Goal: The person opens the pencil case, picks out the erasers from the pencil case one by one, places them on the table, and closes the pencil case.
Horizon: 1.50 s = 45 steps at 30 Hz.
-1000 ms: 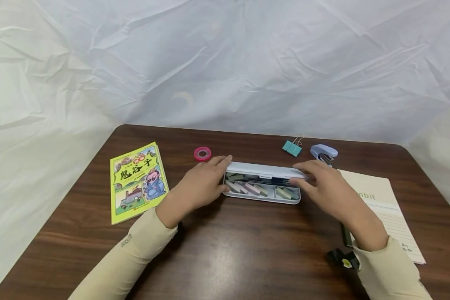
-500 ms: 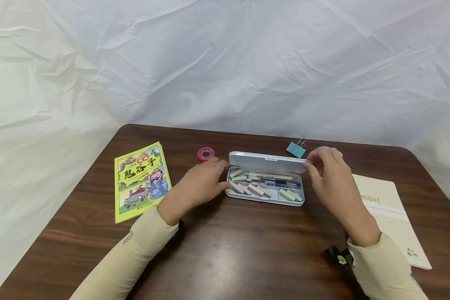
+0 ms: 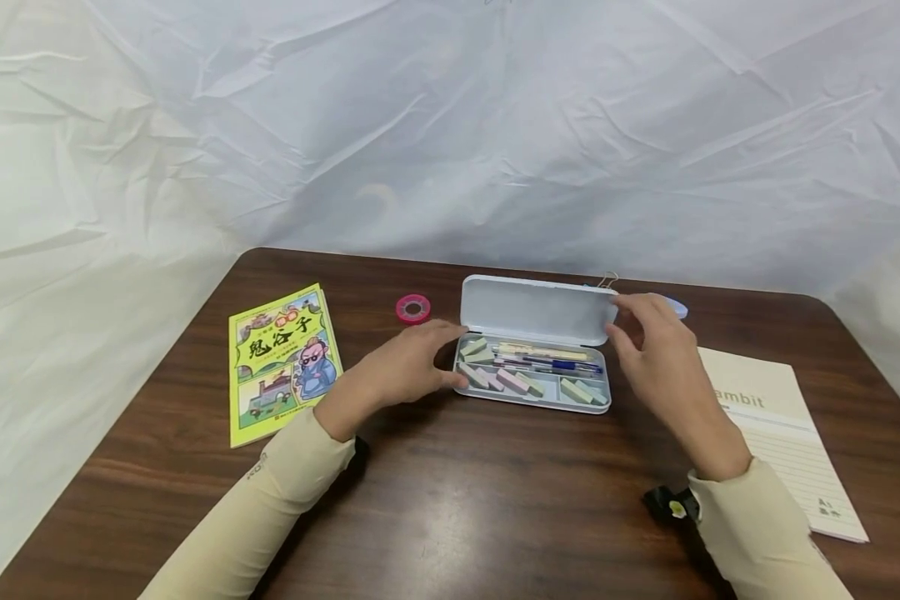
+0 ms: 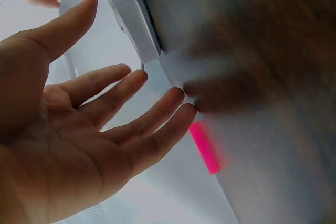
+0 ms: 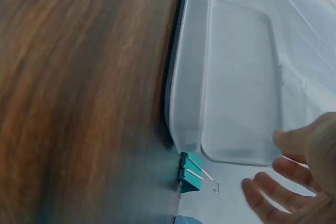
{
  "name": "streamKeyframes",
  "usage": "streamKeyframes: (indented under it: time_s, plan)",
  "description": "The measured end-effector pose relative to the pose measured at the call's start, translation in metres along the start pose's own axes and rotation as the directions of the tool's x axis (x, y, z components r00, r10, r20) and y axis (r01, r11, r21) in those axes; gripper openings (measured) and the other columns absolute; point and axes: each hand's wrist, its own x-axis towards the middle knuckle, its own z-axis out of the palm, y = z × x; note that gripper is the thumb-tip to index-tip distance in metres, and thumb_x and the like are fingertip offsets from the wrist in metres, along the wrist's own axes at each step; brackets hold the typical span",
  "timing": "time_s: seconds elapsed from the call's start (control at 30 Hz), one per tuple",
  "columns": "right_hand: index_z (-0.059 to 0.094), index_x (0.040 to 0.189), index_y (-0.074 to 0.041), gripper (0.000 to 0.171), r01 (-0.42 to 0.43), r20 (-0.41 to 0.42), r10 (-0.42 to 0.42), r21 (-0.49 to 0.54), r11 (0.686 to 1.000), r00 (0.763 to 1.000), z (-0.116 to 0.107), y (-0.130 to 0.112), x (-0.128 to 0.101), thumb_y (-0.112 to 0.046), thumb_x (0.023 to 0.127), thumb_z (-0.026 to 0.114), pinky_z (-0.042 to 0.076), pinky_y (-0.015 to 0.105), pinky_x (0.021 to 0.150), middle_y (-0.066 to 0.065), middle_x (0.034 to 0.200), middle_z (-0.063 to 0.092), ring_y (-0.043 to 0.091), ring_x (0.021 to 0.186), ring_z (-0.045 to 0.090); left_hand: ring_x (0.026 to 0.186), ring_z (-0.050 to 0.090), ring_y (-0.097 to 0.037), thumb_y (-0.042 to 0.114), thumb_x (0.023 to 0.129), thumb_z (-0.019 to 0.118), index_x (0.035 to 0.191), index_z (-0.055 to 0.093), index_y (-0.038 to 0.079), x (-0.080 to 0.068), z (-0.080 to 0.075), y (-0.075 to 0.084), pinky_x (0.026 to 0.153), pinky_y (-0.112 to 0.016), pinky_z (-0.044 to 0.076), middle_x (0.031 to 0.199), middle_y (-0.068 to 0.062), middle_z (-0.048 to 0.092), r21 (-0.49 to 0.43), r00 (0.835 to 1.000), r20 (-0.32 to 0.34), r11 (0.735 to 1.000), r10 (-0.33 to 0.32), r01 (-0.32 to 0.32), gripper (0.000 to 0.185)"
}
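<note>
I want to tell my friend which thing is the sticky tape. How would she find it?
Start at the brown wooden table and find the open white pencil case in its middle. Just left of the case's raised lid, past the left hand, lies the tape. It is the only small pink ring there; the book further left is flat and yellow.

The binder clip shows only its wire loop above the raised lid in the head view; the stapler is mostly hidden behind the right hand; the notepad has its first printed letters covered by that wrist; the tabletop and pink tape roll are blurred in the left wrist view; the pens are too small to tell apart.
</note>
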Motion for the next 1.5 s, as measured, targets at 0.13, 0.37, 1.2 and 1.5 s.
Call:
streamKeyframes:
  time_s: [0.13,0.37,1.2,1.5]
  plan:
    - [0.059,0.159,0.007,0.054,-0.026,0.15,0.027,-0.013,1.0,0.988,0.003,0.005,0.001,-0.006,0.109,0.076,0.059,0.07,0.102,0.032,0.158,0.059,0.051,0.126,0.07,0.169,0.047,-0.033,0.032,0.106,0.085,0.173,0.049,0.01,0.001,0.001,-0.002,0.142,-0.055,0.035,0.178,-0.014,0.053,-0.008,0.999,0.031,1.0,0.009,-0.009,0.08]
    - [0.038,0.174,0.006,0.076,-0.105,0.364,0.115,-0.046,0.993,0.924,0.004,0.011,0.004,-0.018,0.112,0.074,0.037,0.08,0.128,0.034,0.181,0.034,0.06,0.166,0.037,0.169,0.047,-0.032,0.044,0.101,0.089,0.173,0.051,0.015,0.024,0.019,-0.033,0.145,-0.06,0.024,0.177,-0.011,0.055,-0.003,0.997,0.025,0.997,0.071,-0.071,0.087]
    - [0.038,0.177,-0.004,0.074,-0.153,0.5,0.14,-0.014,0.988,0.855,0.002,0.021,0.0,-0.03,0.116,0.069,0.033,0.081,0.13,0.024,0.191,0.019,0.058,0.171,0.03,0.167,0.049,-0.035,0.032,0.102,0.09,0.173,0.052,0.016,0.014,-0.008,-0.017,0.139,-0.059,0.039,0.176,-0.012,0.056,-0.056,0.996,0.086,0.998,0.004,0.001,0.082]
    - [0.041,0.176,-0.005,0.07,-0.154,0.51,0.138,-0.011,0.988,0.849,0.004,0.022,-0.002,-0.028,0.116,0.068,0.034,0.081,0.13,0.024,0.19,0.023,0.058,0.17,0.033,0.165,0.052,-0.034,0.035,0.101,0.09,0.171,0.055,0.018,0.016,-0.004,-0.026,0.136,-0.058,0.043,0.173,-0.011,0.059,-0.063,0.997,0.073,0.998,0.016,-0.012,0.08]
